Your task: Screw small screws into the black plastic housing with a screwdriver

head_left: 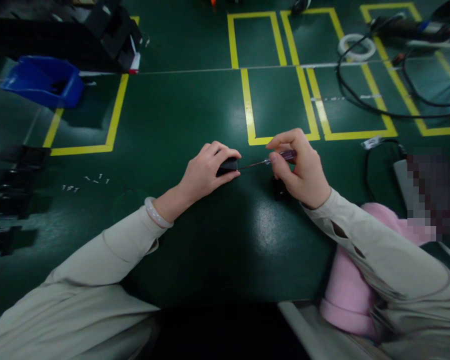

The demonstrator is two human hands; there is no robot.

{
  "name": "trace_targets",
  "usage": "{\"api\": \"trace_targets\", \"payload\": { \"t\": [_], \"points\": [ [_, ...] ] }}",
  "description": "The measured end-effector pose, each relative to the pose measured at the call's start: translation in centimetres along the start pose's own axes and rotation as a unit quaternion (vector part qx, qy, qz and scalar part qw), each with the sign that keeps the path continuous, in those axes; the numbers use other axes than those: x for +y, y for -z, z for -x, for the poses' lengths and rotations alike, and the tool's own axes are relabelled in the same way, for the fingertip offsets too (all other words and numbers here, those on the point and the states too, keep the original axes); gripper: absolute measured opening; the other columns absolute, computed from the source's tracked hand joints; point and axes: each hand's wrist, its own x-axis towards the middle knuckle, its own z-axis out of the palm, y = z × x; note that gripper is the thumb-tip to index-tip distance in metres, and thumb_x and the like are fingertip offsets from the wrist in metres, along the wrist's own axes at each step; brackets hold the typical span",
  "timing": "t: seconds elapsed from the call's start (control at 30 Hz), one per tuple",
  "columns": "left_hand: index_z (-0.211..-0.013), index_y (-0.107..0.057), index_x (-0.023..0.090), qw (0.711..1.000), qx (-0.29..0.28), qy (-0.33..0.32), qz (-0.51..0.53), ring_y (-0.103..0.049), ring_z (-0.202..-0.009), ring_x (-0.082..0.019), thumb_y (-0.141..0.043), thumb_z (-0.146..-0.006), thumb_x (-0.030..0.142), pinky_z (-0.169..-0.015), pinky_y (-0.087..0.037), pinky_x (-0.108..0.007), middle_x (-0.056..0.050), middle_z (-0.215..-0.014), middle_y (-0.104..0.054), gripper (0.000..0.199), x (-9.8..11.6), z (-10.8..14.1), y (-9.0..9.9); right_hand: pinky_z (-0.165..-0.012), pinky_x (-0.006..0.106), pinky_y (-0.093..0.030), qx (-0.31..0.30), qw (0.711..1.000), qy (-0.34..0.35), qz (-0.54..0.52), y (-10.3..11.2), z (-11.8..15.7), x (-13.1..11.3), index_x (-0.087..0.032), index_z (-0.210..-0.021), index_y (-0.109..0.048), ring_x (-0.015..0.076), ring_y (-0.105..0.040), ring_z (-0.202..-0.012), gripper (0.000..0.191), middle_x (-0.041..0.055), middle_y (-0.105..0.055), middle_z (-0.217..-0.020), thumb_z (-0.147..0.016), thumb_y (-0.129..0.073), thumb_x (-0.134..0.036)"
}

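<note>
My left hand point(210, 167) is closed around a small black block-shaped part point(228, 166) on the green table, thumb and fingers on its opposite sides. In my right hand point(300, 167) is a screwdriver point(288, 155) with a purplish translucent handle, held between thumb and fingers. Its thin shaft lies nearly level and points left, with the tip at the right end of the black part. Whether the tip sits in a screw is too small to tell. Partly under my right hand is another small black piece point(280, 190). Several small screws point(96, 180) lie loose to the left.
A blue bin point(47, 82) stands at the back left, near a dark rack point(108, 35). Several black parts point(11, 197) line the left side. Yellow tape point(250, 115) marks rectangles on the table. At right are black cables point(363, 107), a white tape roll point(356, 47) and pink cloth point(348, 295).
</note>
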Motion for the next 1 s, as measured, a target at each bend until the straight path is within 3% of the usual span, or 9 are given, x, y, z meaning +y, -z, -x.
{"api": "trace_targets", "payload": {
  "t": [0.27, 0.4, 0.67, 0.83, 1.0],
  "points": [
    [-0.122, -0.059, 0.022, 1.0, -0.002, -0.001, 0.004, -0.056, -0.108, -0.025, -0.063, -0.093, 0.037, -0.094, -0.048, -0.041, -0.008, -0.118, -0.061, 0.033, 0.13, 0.0, 0.08, -0.054, 0.025, -0.043, -0.008, 1.0, -0.009, -0.006, 0.08, -0.06, -0.2, -0.022, -0.093, -0.055, 0.0065, -0.052, -0.051, 0.013, -0.0056, -0.056, -0.068, -0.098, -0.052, -0.034],
    [-0.122, -0.059, 0.022, 1.0, -0.002, 0.003, 0.004, -0.056, -0.108, -0.025, -0.064, -0.093, 0.036, -0.094, -0.048, -0.041, -0.008, -0.118, -0.061, 0.032, 0.07, -0.01, 0.03, -0.055, 0.026, -0.046, -0.008, 1.0, -0.009, -0.004, 0.06, -0.03, -0.1, -0.022, -0.101, -0.055, 0.0083, -0.056, -0.056, 0.015, -0.0035, -0.057, -0.075, -0.098, -0.05, -0.035],
    [-0.122, -0.059, 0.022, 1.0, -0.003, 0.003, 0.005, -0.056, -0.108, -0.025, -0.063, -0.094, 0.037, -0.095, -0.048, -0.041, -0.007, -0.117, -0.061, 0.032, 0.12, -0.04, 0.06, -0.055, 0.024, -0.044, -0.013, 1.0, -0.009, -0.008, 0.12, -0.04, -0.2, -0.022, -0.093, -0.054, 0.0068, -0.053, -0.053, 0.013, -0.0054, -0.057, -0.068, -0.098, -0.051, -0.033],
    [-0.122, -0.059, 0.022, 1.0, -0.002, 0.001, 0.0, -0.056, -0.108, -0.025, -0.063, -0.093, 0.037, -0.094, -0.048, -0.04, -0.008, -0.117, -0.061, 0.033, 0.05, -0.02, -0.03, -0.057, 0.025, -0.047, 0.001, 1.0, 0.007, -0.001, 0.06, 0.04, 0.0, -0.021, -0.103, -0.054, 0.0083, -0.059, -0.062, 0.009, -0.0016, -0.059, -0.081, -0.096, -0.051, -0.027],
    [-0.122, -0.059, 0.022, 1.0, -0.001, 0.001, 0.001, -0.056, -0.108, -0.025, -0.063, -0.094, 0.038, -0.094, -0.048, -0.041, -0.008, -0.117, -0.061, 0.033, 0.06, -0.05, -0.05, -0.056, 0.024, -0.045, -0.01, 1.0, 0.0, -0.012, 0.15, -0.05, -0.22, -0.022, -0.093, -0.055, 0.0069, -0.056, -0.055, 0.011, -0.0045, -0.059, -0.071, -0.098, -0.052, -0.031]
  ]
}}
